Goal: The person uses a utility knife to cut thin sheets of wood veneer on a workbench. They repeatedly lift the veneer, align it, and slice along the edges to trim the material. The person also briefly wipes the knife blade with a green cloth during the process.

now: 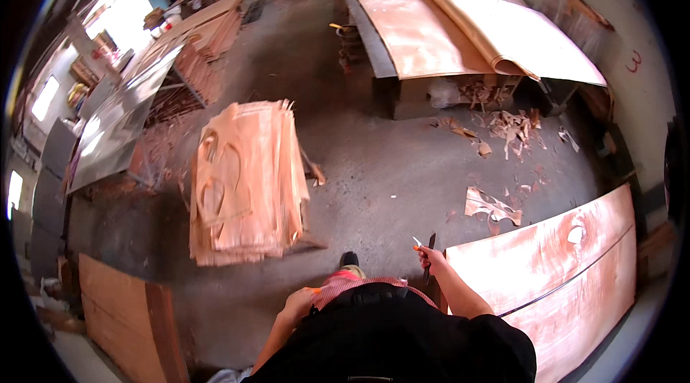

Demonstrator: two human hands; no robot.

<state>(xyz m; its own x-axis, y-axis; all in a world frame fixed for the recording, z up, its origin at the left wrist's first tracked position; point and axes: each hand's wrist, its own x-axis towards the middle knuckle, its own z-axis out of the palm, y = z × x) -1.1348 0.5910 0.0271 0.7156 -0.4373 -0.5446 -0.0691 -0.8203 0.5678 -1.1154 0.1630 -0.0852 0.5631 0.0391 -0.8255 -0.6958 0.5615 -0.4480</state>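
My right hand is closed beside the wood sheet at the right, its fingers wrapped round a thin dark stick-like tool. A small orange-and-white pointed piece also juts from that hand; its exact kind is too small to tell. Close to my waist is my left hand, its fingers curled against a pink checked cloth. A bit of orange shows at its fingertips, but what it holds, if anything, is mostly hidden. Ahead and to the left stands a stack of thin wood veneer sheets with ragged edges.
A wood sheet with a dark line across it lies at my right. At the far right, a table bears large veneer sheets, one partly rolled. Veneer scraps litter the floor. Boards stand at the lower left, a grey-topped table beyond.
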